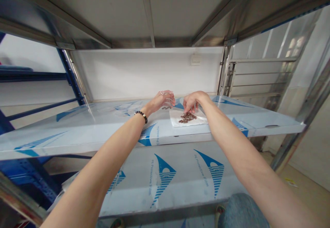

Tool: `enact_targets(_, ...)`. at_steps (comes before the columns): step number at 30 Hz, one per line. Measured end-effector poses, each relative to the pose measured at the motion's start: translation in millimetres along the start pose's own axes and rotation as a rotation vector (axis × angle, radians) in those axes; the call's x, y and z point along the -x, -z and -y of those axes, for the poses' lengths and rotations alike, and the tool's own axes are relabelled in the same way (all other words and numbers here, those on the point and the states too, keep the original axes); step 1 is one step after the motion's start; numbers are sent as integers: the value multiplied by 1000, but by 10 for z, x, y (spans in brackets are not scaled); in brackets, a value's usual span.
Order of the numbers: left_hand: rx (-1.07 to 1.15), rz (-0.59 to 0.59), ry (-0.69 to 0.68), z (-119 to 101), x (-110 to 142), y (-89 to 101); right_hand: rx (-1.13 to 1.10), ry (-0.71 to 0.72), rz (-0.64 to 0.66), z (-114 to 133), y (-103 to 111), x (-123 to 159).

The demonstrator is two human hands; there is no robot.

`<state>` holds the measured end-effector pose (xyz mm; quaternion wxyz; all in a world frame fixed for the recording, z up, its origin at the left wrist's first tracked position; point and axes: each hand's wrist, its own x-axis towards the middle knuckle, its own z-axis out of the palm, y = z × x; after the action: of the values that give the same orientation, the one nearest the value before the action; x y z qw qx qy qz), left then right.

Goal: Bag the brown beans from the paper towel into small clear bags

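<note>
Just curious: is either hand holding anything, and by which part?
The left hand grips a clear object, which part unclear; the right hand looks empty.

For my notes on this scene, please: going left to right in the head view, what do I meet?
Blue steel rack upright, dark beaded bracelet, left hand, right hand, slatted grey metal frame.

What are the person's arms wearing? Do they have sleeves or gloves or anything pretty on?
The left arm and right arm are bare, with no sleeves in view. The left hand and right hand wear no gloves. Around the left wrist is a bracelet of round dark beads with a paler bead among them.
</note>
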<state>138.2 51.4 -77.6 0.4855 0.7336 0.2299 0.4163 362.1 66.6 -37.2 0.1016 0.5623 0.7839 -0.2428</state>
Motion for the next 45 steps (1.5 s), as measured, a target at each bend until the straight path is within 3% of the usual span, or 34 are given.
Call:
enact_targets(11, -10, -18, 7, 7, 22, -70, 83, 156, -134, 143, -1, 58)
enact_targets(16, -21, -77, -21, -16, 34, -99, -70, 212, -402, 34, 31, -16)
enact_targets(19, -15, -115, -21, -26, 33, -92, -278, 230, -646, 2, 20, -120)
enact_targets(22, -2, -134, -10, -32, 36, -88, -587, 397, -882, 64, -4, -217)
enact_targets(24, -7, -137, 2, -30, 43, -89, -737, 567, -942, 142, -19, -250)
enact_targets(28, -26, -139, 12, -12, 54, -84, -821, 782, -905, 283, -67, -246)
enact_targets(34, -74, -115, -24, 28, 36, -29, -813, 792, -736, 341, -168, -226)
enact_targets(42, -61, -131, -35, 42, 27, -16, -778, 875, -654, 317, -167, -235)
enact_targets(45, -60, -150, -21, 15, 37, -35, -785, 865, -688, 316, -166, -200)
